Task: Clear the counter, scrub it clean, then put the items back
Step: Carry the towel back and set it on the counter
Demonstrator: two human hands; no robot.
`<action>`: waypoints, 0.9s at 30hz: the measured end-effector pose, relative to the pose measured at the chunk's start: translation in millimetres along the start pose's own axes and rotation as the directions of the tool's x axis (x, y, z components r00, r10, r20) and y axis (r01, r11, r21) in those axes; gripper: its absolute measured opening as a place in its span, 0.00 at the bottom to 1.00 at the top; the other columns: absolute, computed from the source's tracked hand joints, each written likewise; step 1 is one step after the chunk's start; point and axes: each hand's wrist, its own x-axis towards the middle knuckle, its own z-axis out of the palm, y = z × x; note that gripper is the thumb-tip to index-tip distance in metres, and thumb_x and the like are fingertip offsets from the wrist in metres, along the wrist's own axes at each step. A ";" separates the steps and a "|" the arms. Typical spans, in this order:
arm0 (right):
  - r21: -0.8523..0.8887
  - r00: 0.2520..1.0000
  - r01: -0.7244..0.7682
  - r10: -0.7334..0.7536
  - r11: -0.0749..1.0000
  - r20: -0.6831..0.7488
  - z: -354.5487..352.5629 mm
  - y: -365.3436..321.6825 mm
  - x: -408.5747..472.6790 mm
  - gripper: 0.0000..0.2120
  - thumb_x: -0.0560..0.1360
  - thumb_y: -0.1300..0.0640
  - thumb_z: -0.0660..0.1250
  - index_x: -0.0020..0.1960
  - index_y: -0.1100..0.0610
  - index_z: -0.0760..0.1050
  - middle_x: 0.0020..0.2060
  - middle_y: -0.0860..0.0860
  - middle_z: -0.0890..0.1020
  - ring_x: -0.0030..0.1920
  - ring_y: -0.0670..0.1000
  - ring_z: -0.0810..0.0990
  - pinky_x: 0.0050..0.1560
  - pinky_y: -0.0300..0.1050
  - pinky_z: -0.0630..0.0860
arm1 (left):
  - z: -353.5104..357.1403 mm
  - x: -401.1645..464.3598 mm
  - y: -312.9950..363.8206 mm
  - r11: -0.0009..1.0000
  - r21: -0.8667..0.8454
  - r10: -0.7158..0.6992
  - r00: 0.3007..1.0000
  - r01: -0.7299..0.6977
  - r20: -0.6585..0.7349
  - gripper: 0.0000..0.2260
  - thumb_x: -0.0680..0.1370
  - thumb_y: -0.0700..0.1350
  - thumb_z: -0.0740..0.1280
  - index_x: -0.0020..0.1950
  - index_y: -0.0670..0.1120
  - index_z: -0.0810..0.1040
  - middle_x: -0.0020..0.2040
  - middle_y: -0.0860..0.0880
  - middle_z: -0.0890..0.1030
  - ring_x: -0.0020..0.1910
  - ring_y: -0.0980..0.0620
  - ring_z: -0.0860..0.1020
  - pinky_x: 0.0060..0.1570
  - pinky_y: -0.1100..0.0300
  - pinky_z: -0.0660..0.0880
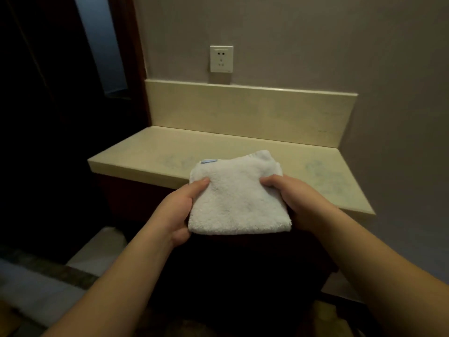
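Observation:
A folded white towel (233,195) with a small blue tag is held over the front edge of a cream stone counter (150,152). My left hand (181,210) grips its left side, thumb on top. My right hand (289,195) grips its right side in the same way. The towel's far end reaches over the counter top, and its near end hangs in front of the dark cabinet below. Faint bluish smudges mark the counter surface to the left and right of the towel.
A cream backsplash (243,110) runs along the wall behind the counter, with a white wall socket (221,59) above it. A dark wooden frame (136,57) borders the counter on the left. Pale floor tiles (97,249) lie at lower left.

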 end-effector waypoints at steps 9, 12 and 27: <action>-0.100 0.992 0.083 -0.073 0.992 0.099 66.5 -40.2 110.1 0.09 0.79 0.56 0.61 0.57 0.56 0.71 0.50 0.57 0.82 0.47 0.55 0.83 0.44 0.47 0.80 | -37.1 55.4 67.1 0.988 0.120 0.109 0.984 -0.092 -0.139 0.11 0.80 0.44 0.65 0.58 0.40 0.79 0.49 0.43 0.85 0.45 0.47 0.84 0.45 0.53 0.81; -0.080 0.991 0.062 -0.051 0.995 0.126 76.0 -51.2 156.2 0.05 0.78 0.56 0.61 0.53 0.56 0.71 0.49 0.56 0.82 0.45 0.54 0.84 0.39 0.45 0.80 | -46.3 87.5 88.5 0.972 0.221 0.130 0.968 -0.081 -0.214 0.08 0.79 0.44 0.66 0.56 0.42 0.78 0.46 0.45 0.85 0.44 0.47 0.83 0.43 0.51 0.80; -0.179 0.984 -0.023 0.054 0.984 0.172 135.9 -59.8 337.1 0.32 0.71 0.57 0.62 0.74 0.53 0.58 0.54 0.57 0.75 0.47 0.57 0.81 0.40 0.48 0.81 | -108.3 235.5 152.0 0.953 0.301 0.190 0.856 -0.042 -0.480 0.08 0.78 0.39 0.67 0.56 0.40 0.76 0.47 0.44 0.81 0.43 0.47 0.81 0.42 0.51 0.80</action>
